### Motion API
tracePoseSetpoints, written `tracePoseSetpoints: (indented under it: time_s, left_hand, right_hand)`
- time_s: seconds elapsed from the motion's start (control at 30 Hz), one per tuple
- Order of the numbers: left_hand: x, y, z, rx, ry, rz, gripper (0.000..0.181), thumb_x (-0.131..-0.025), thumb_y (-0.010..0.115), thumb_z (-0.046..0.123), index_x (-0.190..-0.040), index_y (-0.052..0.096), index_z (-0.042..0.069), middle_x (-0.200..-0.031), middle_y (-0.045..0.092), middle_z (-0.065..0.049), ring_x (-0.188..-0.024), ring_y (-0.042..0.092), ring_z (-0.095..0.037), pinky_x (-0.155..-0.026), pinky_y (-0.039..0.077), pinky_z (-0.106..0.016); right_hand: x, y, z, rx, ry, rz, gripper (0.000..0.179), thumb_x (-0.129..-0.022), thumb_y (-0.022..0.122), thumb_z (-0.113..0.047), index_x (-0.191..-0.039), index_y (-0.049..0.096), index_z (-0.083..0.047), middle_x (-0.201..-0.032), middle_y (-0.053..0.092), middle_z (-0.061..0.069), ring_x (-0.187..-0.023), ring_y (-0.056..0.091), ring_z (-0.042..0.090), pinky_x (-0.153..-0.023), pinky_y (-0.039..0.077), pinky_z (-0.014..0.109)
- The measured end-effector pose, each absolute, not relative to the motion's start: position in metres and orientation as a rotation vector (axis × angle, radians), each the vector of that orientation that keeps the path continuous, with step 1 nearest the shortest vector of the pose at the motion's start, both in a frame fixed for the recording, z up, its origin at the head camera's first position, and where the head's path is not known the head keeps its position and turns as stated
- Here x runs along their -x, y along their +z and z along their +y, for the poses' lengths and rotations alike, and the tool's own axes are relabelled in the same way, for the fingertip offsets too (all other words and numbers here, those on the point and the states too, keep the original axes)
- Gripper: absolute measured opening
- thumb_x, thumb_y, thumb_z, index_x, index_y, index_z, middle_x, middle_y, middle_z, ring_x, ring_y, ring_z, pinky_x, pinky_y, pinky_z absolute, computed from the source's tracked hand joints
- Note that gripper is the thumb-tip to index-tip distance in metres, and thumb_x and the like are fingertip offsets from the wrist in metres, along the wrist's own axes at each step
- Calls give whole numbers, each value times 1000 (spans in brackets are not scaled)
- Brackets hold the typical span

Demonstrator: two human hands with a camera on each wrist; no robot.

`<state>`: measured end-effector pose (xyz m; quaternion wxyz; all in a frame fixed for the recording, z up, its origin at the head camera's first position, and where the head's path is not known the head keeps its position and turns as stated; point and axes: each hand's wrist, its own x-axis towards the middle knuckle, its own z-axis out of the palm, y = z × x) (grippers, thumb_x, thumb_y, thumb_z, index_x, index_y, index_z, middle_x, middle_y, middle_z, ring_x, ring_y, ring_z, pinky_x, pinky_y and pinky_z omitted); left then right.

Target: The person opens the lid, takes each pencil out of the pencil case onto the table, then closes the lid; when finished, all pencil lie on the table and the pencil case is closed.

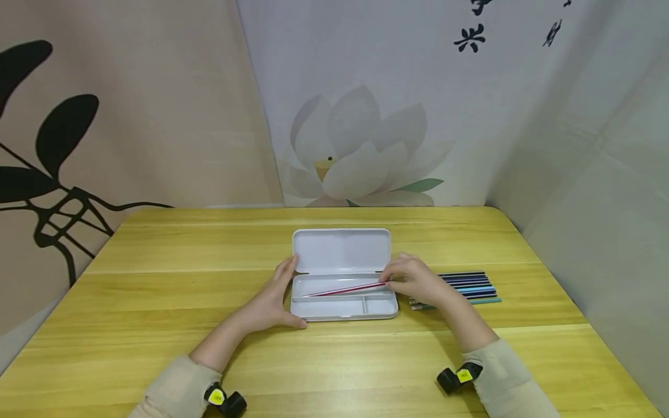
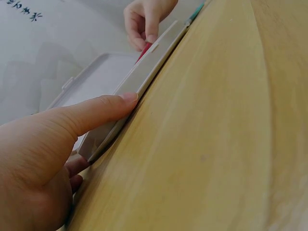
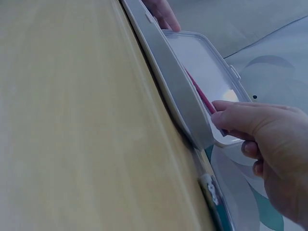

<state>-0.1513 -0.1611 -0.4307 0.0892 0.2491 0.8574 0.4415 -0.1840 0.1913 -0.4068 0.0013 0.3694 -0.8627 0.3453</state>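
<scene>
A white pencil case [image 1: 342, 251] lies open on the table, its lid tipped back and its tray split by dividers. My left hand [image 1: 269, 302] holds the left end of the case; in the left wrist view the thumb lies along the front wall and the fingers come round the end. Between thumb and fingertips my right hand [image 1: 416, 281] pinches the end of a dark red pencil [image 1: 342, 289]. This pencil slants across the tray, its far end toward the left side. The right wrist view shows the same red pencil [image 3: 199, 91] over the case wall.
Several blue, dark and teal pencils [image 1: 475, 285] lie side by side right of the case, partly behind the right forearm. The wooden table [image 1: 157, 273] ends at a pale printed curtain [image 1: 376, 69] at the back.
</scene>
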Motion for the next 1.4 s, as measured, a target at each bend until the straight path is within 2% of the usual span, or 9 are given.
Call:
tracePoseSetpoints:
  time_s: [0.3,0.53,0.8,1.1,1.23,1.4]
  left_hand:
    - [152,-432,-160,-734,1307,2561,139,-58,92,33,-154,-6,14,-158,-2,-11,-140,10,-40,-109,15,-58]
    - [152,-432,-160,-725,1294,2569,139,-58,92,34,-154,-6,14,-158,-2,-12,-140,10,-40,-109,16,-58]
    - [151,-430,-159,-719,1305,2558,138,-59,92,32,-154,-6,13,-158,-3,-12,-140,9,-40,-109,16,-58]
    - [151,-430,-160,-717,1305,2554,138,-59,92,33,-154,-6,14,-158,-3,-12,-140,9,-39,-109,16,-58]
    - [151,-430,-160,-717,1294,2568,139,-58,93,32,-154,-5,12,-158,-1,-13,-140,10,-40,-109,16,-58]
    - [151,-429,-160,-719,1294,2570,138,-58,93,32,-154,-4,10,-157,0,-15,-140,10,-40,-109,16,-57]
  right_hand:
    - [178,-404,206,-1163,1045,-2551,20,-81,72,2,-95,74,-12,-100,70,1,-83,50,17,-70,39,31]
    - [174,-401,219,-1109,960,-2487,26,-79,72,6,-94,73,-16,-97,68,-5,-85,49,11,-73,38,32]
    - [162,-398,236,-978,926,-2474,28,-76,73,8,-92,73,-15,-97,69,-4,-88,51,12,-77,39,29]
    - [143,-395,258,-904,901,-2467,30,-73,74,12,-91,73,-12,-97,69,1,-85,49,9,-71,39,23]
    - [136,-396,270,-901,894,-2453,33,-71,74,14,-92,72,-11,-96,69,-1,-83,48,9,-71,37,23]
    - [127,-398,283,-902,898,-2432,37,-68,73,18,-92,72,-11,-94,69,3,-86,50,9,-86,33,17]
